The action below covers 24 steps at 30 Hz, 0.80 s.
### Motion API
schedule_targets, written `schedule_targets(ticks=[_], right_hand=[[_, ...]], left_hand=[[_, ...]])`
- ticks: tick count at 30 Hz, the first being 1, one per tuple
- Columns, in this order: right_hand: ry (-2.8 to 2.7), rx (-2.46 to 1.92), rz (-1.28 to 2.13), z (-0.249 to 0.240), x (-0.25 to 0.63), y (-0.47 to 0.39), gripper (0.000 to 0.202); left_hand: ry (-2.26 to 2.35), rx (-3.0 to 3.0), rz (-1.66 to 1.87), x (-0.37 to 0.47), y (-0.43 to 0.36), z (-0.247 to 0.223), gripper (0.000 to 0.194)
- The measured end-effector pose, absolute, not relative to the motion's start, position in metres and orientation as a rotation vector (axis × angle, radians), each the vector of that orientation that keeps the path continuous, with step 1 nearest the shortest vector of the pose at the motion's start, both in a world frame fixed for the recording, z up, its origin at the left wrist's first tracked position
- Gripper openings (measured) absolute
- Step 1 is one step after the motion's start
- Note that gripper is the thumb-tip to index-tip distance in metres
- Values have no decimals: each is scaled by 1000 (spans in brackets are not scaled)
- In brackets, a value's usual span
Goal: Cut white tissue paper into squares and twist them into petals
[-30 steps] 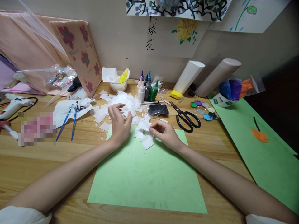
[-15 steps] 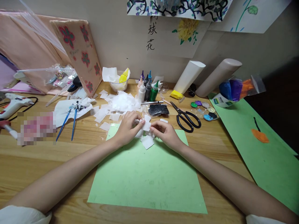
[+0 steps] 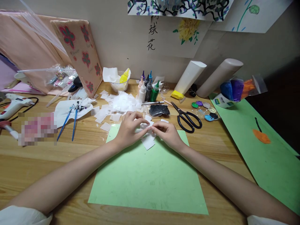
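Note:
My left hand [image 3: 130, 129] and my right hand [image 3: 167, 133] meet over the far edge of a green sheet [image 3: 147, 178]. Between their fingertips is a small white paper piece [image 3: 147, 125], pinched by both and partly covered by the fingers. Another white square [image 3: 148, 142] lies on the green sheet just below the fingertips, with more white pieces partly hidden behind the hands. A heap of white paper squares [image 3: 123, 103] lies beyond my left hand.
Black-handled scissors [image 3: 186, 117] lie right of my right hand. Behind are small paint bottles [image 3: 154, 91], a black packet [image 3: 159, 110] and a plastic bowl [image 3: 119, 85]. Two brushes [image 3: 74, 122] rest at left, near a glue gun [image 3: 15, 104]. A larger green sheet [image 3: 264, 159] is at right.
The white piece between my hands has turned and now shows less of its face. My left fingers have shifted right, bringing the fingertips of both hands closer together.

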State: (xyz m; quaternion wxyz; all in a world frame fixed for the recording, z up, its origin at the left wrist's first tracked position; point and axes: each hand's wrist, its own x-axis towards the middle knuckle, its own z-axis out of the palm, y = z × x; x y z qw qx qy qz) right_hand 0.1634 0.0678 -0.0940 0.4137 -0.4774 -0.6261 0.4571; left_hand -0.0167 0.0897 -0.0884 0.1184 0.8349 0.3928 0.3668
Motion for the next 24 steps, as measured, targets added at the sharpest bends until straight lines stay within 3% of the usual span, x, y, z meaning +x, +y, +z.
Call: schedule_targets(ticks=[24], right_hand=[[-1656, -1218, 1145, -96, 163, 66, 17]], left_hand=[[1040, 2477, 1075, -18, 91, -91, 13]])
